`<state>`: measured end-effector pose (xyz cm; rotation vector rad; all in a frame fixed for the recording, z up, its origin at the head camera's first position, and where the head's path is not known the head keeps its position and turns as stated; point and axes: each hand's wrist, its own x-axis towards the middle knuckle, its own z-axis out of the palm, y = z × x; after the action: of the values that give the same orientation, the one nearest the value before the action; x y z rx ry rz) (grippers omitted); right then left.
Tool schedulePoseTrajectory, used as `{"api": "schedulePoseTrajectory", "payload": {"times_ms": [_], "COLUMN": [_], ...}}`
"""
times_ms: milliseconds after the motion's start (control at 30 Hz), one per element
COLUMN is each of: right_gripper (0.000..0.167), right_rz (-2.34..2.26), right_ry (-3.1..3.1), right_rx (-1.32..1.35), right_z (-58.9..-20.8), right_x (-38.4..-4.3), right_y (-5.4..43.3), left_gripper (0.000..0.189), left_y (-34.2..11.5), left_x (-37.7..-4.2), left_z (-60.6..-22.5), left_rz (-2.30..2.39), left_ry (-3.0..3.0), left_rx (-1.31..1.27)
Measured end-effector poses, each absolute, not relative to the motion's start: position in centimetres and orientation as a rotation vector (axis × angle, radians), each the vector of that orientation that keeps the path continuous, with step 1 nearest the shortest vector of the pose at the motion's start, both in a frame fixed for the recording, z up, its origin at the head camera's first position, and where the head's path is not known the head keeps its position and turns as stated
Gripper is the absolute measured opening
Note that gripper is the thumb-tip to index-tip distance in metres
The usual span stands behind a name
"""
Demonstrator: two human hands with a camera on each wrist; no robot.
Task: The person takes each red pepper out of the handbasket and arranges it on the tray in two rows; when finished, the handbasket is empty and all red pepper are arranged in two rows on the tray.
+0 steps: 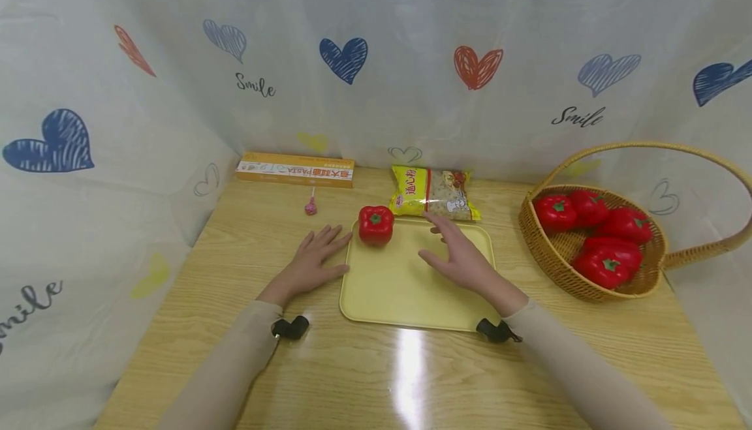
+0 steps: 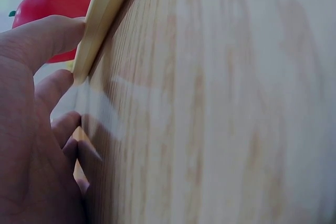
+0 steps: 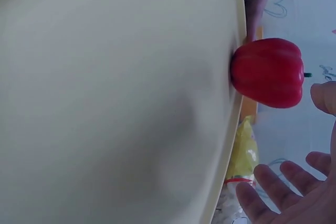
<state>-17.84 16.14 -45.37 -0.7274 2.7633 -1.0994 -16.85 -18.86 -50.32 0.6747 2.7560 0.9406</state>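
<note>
At the left edge of the yellow tray (image 1: 414, 286), the left hand (image 1: 314, 263) lies low over the wooden table (image 1: 329, 378), back upward, fingers spread, with fingertips at the rim; it grips nothing. The right hand (image 1: 461, 260) hangs above the tray's right half, thumb held away from loosely extended fingers, likewise with nothing in its grasp. Between the two hands, which are well apart, a red pepper (image 1: 376, 226) sits in the tray's far left corner, stem up, near the left fingertips. Steadying seems the left hand's useful part: light pressure on the rim should keep the tray from sliding, while a hard push could shift it. For the right, the pepper's rounded, glossy sides would likely be best handled with a wide thumb-and-finger span, clear of the pasta bag (image 1: 437, 194) just beyond the tray. Further out, a lollipop (image 1: 311, 208) and a long box (image 1: 296, 170) lie at the back left; at the right, a wicker basket (image 1: 536, 250) holds more red peppers (image 1: 602, 268), its arched handle (image 1: 640, 146) worth reaching around carefully.
</note>
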Motion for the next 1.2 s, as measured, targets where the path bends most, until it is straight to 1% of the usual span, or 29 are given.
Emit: {"api": "schedulePoseTrajectory", "payload": {"times_ms": [500,767,1000,1200], "right_gripper": [0.069,0.059,0.055,0.045], "right_rz": [-1.129,-1.131,-1.152,-1.147], "right_ry": [2.788,2.847,2.885,2.945], "right_rx": [-0.693,-0.682,-0.696,-0.701], "right_z": [-44.9,-44.8,-44.2,-43.8], "right_x": [-16.9,-16.4,-15.8,-15.2], "right_y": [19.5,21.1,22.9,24.6], "left_gripper": [0.071,0.071,0.071,0.071], "left_y": [-18.9,-18.9,-19.0,-18.9], "left_x": [-16.7,-16.7,-16.7,-16.8], "left_z": [-50.1,-50.1,-50.1,-50.2], "left_rz": [0.944,0.930,0.938,0.928], "left_ry": [2.760,2.762,2.765,2.769], "left_rx": [0.677,0.675,0.684,0.703]}}
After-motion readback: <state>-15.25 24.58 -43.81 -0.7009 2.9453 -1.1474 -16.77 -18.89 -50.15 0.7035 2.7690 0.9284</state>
